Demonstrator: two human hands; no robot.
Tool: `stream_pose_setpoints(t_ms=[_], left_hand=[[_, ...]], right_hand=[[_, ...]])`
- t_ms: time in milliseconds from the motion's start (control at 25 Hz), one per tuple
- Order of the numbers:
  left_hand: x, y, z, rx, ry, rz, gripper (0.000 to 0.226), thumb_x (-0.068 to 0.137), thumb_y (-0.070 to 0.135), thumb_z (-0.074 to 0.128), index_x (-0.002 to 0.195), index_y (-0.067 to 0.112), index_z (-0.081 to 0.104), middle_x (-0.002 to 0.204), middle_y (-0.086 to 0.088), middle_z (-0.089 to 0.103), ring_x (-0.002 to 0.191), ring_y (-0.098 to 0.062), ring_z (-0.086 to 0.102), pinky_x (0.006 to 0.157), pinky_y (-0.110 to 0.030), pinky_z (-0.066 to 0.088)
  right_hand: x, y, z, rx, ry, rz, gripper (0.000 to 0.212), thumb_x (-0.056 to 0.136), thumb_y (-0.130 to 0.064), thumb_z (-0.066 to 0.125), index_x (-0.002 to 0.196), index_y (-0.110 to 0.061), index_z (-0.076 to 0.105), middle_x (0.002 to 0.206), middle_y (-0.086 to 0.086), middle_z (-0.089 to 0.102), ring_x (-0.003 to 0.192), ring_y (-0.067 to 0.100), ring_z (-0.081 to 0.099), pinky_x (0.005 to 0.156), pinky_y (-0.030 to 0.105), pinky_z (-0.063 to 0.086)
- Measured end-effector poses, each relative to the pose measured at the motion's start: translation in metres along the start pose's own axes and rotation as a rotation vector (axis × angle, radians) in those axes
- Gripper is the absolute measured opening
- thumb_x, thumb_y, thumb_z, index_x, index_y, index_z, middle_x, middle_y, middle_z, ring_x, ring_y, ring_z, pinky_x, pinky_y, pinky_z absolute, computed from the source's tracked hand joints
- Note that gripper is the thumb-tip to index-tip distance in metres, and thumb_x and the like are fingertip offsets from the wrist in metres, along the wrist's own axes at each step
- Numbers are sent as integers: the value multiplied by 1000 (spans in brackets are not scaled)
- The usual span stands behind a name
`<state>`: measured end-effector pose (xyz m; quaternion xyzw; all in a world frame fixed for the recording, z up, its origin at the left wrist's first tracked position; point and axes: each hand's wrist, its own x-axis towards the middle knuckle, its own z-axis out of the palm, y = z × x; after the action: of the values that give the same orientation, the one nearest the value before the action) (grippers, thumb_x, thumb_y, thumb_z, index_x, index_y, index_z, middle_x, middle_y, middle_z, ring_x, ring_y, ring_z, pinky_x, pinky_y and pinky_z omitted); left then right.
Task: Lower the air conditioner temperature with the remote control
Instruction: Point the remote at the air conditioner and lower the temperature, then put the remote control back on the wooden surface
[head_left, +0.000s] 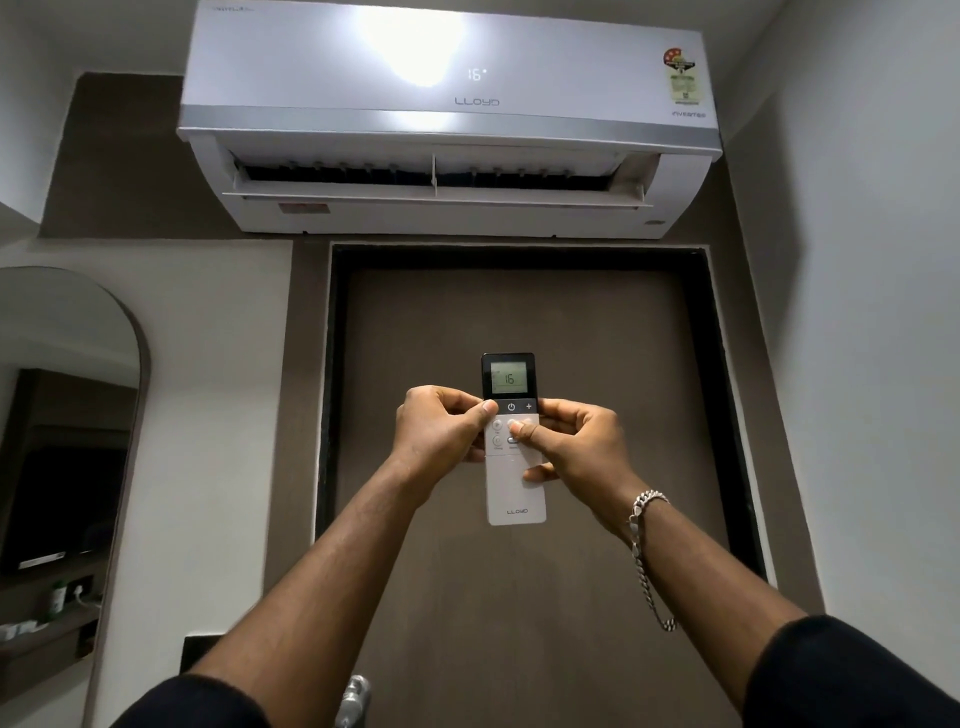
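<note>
A white remote control with a black top and a lit screen reading 16 is held upright in front of me by both hands. My left hand grips its left edge, thumb resting on the upper left buttons. My right hand holds the right edge, thumb pressed on a button in the middle of the keypad. Above, the white wall-mounted air conditioner has its louver open and its front display shows 16.
A brown door with a black frame stands straight ahead under the unit, its metal handle low between my arms. An arched mirror is on the left wall. A plain wall closes in on the right.
</note>
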<state>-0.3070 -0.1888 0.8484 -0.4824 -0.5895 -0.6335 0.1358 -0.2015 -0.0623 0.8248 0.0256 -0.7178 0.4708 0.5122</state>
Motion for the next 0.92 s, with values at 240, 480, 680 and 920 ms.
stream_pose_setpoints(t_ms=[240, 480, 680, 920], left_hand=[[-18, -26, 29, -47, -89, -61, 23, 88, 25, 67, 93, 3, 71, 90, -11, 76, 74, -15, 77, 57, -24, 59], [-65, -73, 108, -196, -154, -195, 20, 86, 20, 69, 93, 2, 72, 87, -14, 75, 80, -28, 76, 60, -30, 62], [-140, -125, 217, -278, -307, -384, 15, 86, 15, 69, 71, 11, 67, 64, -7, 66, 49, -10, 60, 48, -22, 55], [-327, -217, 378, -262, -705, -711, 11, 87, 5, 63, 89, 4, 74, 83, -10, 74, 63, -13, 70, 57, -26, 56]], right_hand=[[-20, 31, -18, -20, 53, 87, 36, 83, -16, 73, 116, -4, 66, 103, 9, 76, 88, 23, 75, 50, 29, 58], [-77, 86, -67, -115, 219, 250, 24, 84, -16, 71, 106, -6, 71, 97, 10, 77, 81, 22, 76, 45, 23, 54], [-169, 146, -133, -196, 435, 474, 4, 83, -13, 69, 86, -15, 72, 89, 12, 76, 70, 18, 69, 45, 24, 56], [-365, 256, -238, -332, 736, 876, 20, 83, -17, 68, 101, -12, 75, 94, 4, 78, 79, 14, 74, 52, 25, 58]])
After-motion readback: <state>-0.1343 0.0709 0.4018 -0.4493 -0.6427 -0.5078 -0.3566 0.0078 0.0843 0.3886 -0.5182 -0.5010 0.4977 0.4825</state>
